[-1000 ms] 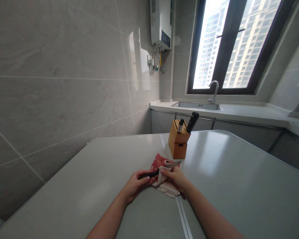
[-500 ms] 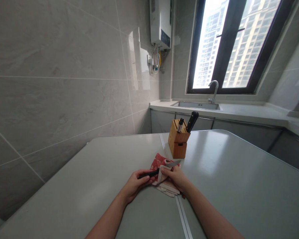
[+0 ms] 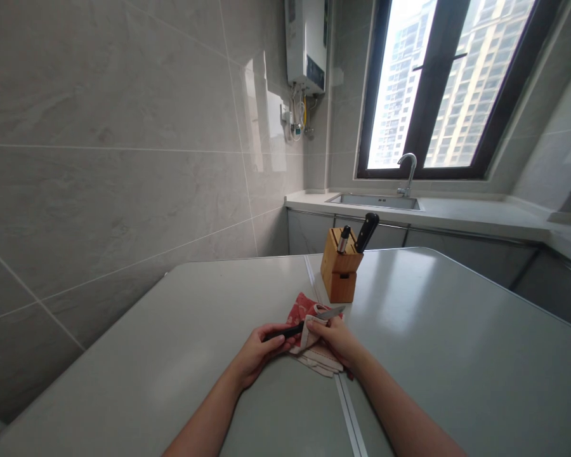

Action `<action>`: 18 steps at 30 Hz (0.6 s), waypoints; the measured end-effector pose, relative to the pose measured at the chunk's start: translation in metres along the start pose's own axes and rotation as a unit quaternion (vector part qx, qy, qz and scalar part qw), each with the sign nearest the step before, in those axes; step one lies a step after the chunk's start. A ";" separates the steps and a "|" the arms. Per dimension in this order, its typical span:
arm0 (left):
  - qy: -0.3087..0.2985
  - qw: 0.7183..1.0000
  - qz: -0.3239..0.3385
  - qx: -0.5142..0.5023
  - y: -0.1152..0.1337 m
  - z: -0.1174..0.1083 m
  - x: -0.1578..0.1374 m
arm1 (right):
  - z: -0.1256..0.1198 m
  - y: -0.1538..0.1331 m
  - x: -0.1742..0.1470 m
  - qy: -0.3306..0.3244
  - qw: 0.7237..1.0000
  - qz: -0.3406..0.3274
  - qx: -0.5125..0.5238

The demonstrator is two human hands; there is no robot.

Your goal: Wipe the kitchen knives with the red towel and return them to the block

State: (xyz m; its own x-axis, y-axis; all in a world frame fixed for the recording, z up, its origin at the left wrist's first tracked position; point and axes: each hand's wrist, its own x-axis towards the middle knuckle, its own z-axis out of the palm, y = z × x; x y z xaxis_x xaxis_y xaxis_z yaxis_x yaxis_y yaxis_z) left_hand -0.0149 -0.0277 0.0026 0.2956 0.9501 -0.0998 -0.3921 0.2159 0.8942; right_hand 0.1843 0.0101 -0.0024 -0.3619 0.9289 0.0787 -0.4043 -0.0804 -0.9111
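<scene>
My left hand [image 3: 265,349] is closed around the black handle of a knife [image 3: 332,313], whose blade points to the right and away from me. With my right hand [image 3: 335,339] I pinch a red and white cloth [image 3: 301,309] folded against the blade near the handle. Part of the blade is covered by the cloth, and its tip shows beyond my right fingers. The rest of the cloth hangs below and behind both hands, close to the tabletop. Just beyond the cloth stands a wooden knife block [image 3: 341,270] holding two black-handled pieces.
The pale table [image 3: 209,298] has a metal seam [image 3: 349,419] running through its middle. A counter with a sink [image 3: 378,202] and faucet [image 3: 410,171] lies behind it under a window. A tiled wall [image 3: 124,190] borders the left, with a water heater [image 3: 307,47] mounted farther back.
</scene>
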 end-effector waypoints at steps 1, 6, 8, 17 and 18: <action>0.000 1.000 0.000 -0.001 0.000 0.000 0.000 | 0.000 0.000 0.000 -0.001 1.000 0.001 0.002; 0.000 1.000 0.005 -0.001 0.000 0.000 0.000 | 0.000 0.000 0.000 0.009 1.000 0.007 0.007; 0.001 1.000 0.005 -0.001 0.000 0.000 0.000 | -0.001 0.001 0.001 0.006 1.000 0.009 0.009; 0.002 1.000 0.002 -0.002 0.000 0.000 0.000 | -0.002 0.002 0.001 0.002 1.000 0.013 0.005; 0.003 1.000 0.002 -0.002 0.000 0.000 0.000 | -0.002 0.002 0.001 0.004 1.000 0.011 0.008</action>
State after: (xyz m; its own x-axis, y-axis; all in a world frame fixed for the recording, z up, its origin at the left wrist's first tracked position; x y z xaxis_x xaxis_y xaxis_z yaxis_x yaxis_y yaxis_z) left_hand -0.0145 -0.0277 0.0024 0.2894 0.9521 -0.0985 -0.3975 0.2132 0.8925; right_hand 0.1846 0.0119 -0.0050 -0.3637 0.9299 0.0553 -0.4105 -0.1067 -0.9056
